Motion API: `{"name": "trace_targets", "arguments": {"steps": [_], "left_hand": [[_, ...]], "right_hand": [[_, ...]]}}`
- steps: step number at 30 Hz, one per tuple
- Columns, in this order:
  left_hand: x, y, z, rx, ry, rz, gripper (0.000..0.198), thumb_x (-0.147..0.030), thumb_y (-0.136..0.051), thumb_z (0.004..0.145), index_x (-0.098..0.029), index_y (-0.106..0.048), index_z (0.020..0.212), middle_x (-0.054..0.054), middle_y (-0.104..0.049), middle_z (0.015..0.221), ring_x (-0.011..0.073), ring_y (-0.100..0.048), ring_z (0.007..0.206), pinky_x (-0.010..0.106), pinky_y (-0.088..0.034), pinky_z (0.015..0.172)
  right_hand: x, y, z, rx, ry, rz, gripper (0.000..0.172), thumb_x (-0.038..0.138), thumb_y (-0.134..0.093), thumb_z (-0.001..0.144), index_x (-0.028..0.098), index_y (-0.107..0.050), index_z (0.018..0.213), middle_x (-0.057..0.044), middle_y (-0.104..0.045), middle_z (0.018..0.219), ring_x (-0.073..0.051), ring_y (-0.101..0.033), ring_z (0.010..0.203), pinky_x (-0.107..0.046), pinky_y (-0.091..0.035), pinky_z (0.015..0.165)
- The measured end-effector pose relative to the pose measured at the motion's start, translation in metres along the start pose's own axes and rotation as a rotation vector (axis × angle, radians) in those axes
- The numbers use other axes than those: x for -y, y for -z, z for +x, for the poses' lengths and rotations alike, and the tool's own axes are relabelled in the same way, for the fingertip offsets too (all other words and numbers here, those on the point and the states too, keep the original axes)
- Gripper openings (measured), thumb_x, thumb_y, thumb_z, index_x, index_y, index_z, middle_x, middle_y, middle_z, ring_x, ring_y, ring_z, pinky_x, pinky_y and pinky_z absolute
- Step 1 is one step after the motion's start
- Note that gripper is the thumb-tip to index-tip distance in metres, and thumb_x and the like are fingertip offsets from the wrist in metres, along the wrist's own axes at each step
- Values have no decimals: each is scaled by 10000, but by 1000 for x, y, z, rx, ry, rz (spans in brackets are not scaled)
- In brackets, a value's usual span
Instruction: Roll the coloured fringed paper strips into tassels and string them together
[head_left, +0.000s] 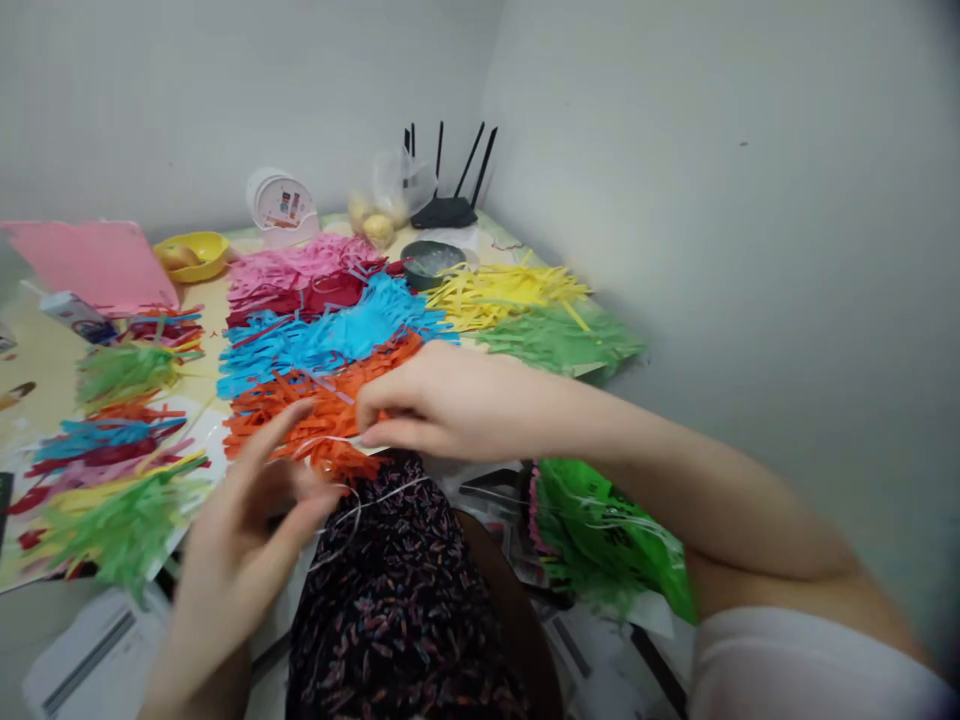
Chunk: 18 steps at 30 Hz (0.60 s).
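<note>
My right hand (427, 400) reaches across the front of the table, its fingers pinched on a thin white string (330, 438). The string runs left from those fingertips, and a loose length trails over my patterned lap. Lower and to the left, my left hand (255, 530) is slightly blurred, its forefinger and thumb apart beside the string. Under and behind both hands lies a bundle of orange paper-like fringe strips (300, 400). Beyond it are rows of blue fringe (337, 325), dark red fringe (330, 292) and pink fringe (300, 262).
Yellow fringe (510, 290) and green fringe (562, 338) lie at the right. Mixed-colour fringe bundles (127, 445) lie left. Behind stand a yellow bowl (214, 258), a dark bowl (433, 262) and a router (444, 212). A green bag (622, 530) hangs below the table's right side.
</note>
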<state>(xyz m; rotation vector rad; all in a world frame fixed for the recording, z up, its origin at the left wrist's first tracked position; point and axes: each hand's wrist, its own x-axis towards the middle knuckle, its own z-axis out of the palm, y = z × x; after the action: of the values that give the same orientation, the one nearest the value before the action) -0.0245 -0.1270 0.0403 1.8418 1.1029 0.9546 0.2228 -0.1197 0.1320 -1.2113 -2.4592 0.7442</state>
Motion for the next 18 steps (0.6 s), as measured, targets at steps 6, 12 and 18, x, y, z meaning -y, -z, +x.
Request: {"name": "trace_targets", "arguments": {"steps": [6, 12, 18], "left_hand": [[11, -5, 46, 30, 48, -179, 233, -386, -607, 880, -177, -678, 804, -32, -524, 469, 124, -536, 458, 220, -431, 469], [62, 50, 34, 53, 140, 485, 335, -510, -668, 774, -186, -731, 829, 52, -707, 772, 180, -603, 641, 254, -465, 583], [23, -36, 36, 348, 183, -78, 375, -504, -614, 857, -158, -676, 987, 16, -632, 658, 134, -552, 570, 232, -439, 566]], "right_hand": [[-30, 16, -14, -4, 30, 78, 234, 274, -548, 938, 142, -653, 776, 24, -580, 640, -90, -459, 588, -234, -288, 596], [-78, 15, -36, -117, -86, 225, 264, 333, -534, 947, 153, -638, 785, 37, -550, 643, -83, -449, 579, -217, -326, 592], [-55, -49, -20, -101, -22, 343, 219, 265, -525, 966, 154, -702, 901, -12, -699, 782, -104, -608, 700, -197, -394, 666]]}}
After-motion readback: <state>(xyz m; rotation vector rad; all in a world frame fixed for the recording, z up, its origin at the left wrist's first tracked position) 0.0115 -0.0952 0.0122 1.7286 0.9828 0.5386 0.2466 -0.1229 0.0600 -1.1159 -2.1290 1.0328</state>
